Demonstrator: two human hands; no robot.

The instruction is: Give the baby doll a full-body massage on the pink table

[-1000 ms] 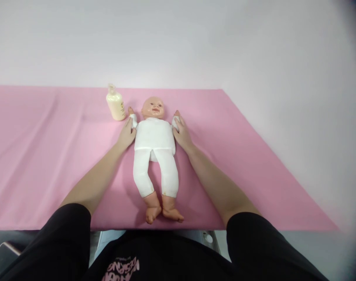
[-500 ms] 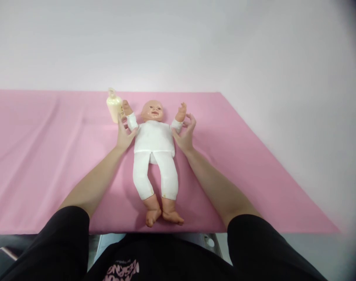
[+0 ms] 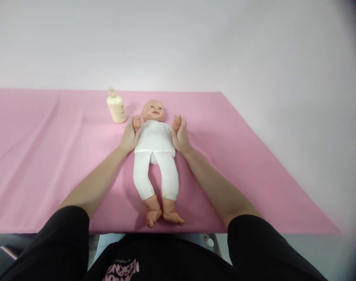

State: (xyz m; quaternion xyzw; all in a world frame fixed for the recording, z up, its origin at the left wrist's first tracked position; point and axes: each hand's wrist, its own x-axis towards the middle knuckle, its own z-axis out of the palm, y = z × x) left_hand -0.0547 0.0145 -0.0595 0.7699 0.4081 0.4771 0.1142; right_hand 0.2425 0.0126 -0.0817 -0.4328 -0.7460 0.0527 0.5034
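A baby doll with a white body and white legs lies face up, its head away from me and its bare feet toward me. My left hand is closed around the doll's arm on the left, whose small fist shows above my fingers. On the other side, my right hand is wrapped round the doll's other arm, and that doll hand pokes out at the top. Both doll arms are bent up, close to its shoulders. My palms and fingers hide most of the doll's sleeves.
A pale yellow pump bottle stands behind my left hand, left of the doll's head. Pink cloth covers the table, with folds on the left. A white wall rises behind. A dark object with a light edge shows at the lower left.
My hands have closed around the doll's arms. Its raised hands have come down and inward toward its shoulders. My left hand has moved away from the bottle, which stays in place.
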